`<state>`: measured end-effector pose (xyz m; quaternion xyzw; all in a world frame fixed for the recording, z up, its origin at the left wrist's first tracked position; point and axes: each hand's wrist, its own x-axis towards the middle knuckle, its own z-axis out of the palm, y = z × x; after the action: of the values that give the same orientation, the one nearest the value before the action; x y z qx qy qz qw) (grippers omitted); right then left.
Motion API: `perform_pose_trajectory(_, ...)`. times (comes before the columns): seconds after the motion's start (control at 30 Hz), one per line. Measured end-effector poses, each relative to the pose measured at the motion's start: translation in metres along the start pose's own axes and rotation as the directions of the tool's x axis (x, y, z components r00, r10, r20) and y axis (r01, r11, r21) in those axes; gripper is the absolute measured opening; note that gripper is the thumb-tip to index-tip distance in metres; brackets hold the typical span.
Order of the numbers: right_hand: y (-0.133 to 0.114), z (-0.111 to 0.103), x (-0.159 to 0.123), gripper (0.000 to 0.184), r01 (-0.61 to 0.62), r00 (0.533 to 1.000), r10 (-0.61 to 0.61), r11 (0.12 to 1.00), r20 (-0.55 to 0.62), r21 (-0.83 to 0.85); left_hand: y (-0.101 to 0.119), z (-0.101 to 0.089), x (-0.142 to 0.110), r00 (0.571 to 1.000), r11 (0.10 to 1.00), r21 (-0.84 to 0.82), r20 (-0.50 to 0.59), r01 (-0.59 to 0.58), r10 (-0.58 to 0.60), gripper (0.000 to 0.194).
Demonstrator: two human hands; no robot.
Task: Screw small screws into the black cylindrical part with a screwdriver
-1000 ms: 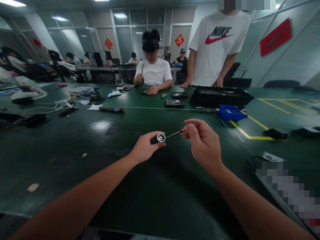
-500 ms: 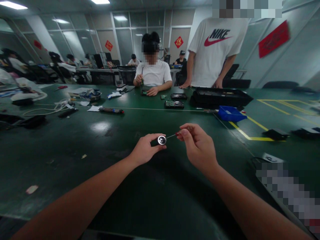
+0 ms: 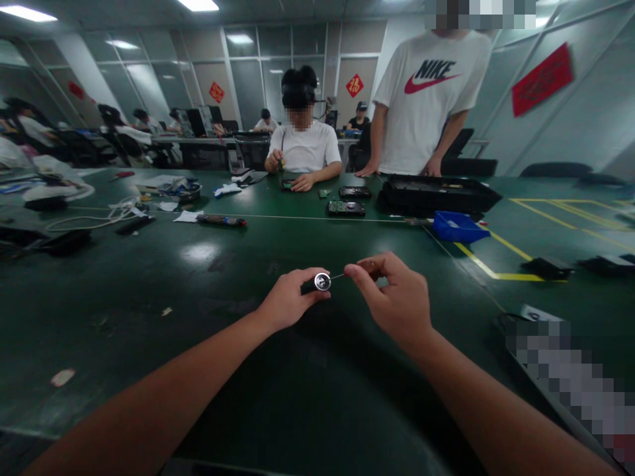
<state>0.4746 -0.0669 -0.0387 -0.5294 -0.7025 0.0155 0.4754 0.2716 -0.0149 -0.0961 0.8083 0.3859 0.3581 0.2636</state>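
Observation:
Between the thumb and fingers of my left hand (image 3: 286,301) is a small round black part (image 3: 322,282) with a bright silver ring on the face turned to me. My right hand (image 3: 394,287) is closed on a thin screwdriver (image 3: 338,276). Its metal shaft points left and its tip meets the ringed face; whether it sits in a screw is too small to tell. The fingers hide most of the handle. Both hands are held above the green table (image 3: 278,410).
Ahead lie opened devices with circuit boards (image 3: 346,208), a long black tray (image 3: 439,192) and a blue bin (image 3: 459,226). A pen-like tool (image 3: 221,220) lies left of them. Across the table one person (image 3: 303,145) sits working and another person (image 3: 431,99) stands.
My right thumb and fingers have shifted along the screwdriver, and its red handle end is now covered. The round part in my left hand has moved very slightly down.

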Motion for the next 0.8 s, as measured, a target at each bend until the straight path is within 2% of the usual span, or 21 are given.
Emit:
perform_pose_trajectory(0.1,0.0,-0.001,-0.001,0.031,0.017,1.0,-0.018,0.999,-0.024,-0.029,0.001,-0.001,0.0,1.0,1.0,-0.001,0.025,-0.011,0.011,0.04)
perform_pose_trajectory(0.23,0.0,-0.003,-0.002,0.015,0.114,0.992,-0.115,0.993,0.051,0.028,0.001,0.0,0.001,1.0,1.0,0.017,0.018,-0.003,0.003,0.042)
perform_pose_trajectory(0.3,0.0,-0.004,-0.002,0.015,0.157,0.983,-0.16,0.987,0.088,0.043,0.0,0.001,0.001,1.0,1.0,0.011,0.015,0.007,-0.008,0.043)
perform_pose_trajectory(0.47,-0.001,-0.004,-0.002,0.014,0.147,0.98,-0.151,0.988,0.127,0.036,0.0,0.002,0.0,1.0,1.0,0.005,0.013,-0.005,0.005,0.043)
perform_pose_trajectory(0.57,-0.001,-0.002,-0.003,0.02,0.084,0.99,-0.093,0.993,0.11,0.078,0.0,0.002,0.0,1.0,1.0,0.006,0.005,-0.012,0.012,0.043)
perform_pose_trajectory(0.63,0.0,0.001,-0.003,0.018,-0.004,0.996,-0.011,0.985,0.085,0.175,0.001,0.002,0.0,1.0,1.0,0.02,-0.013,0.013,-0.013,0.044)
perform_pose_trajectory(0.8,0.005,0.01,-0.003,0.023,-0.213,0.977,0.203,0.872,0.07,0.441,0.004,0.0,0.001,0.996,0.997,0.032,-0.055,0.066,-0.064,0.047)
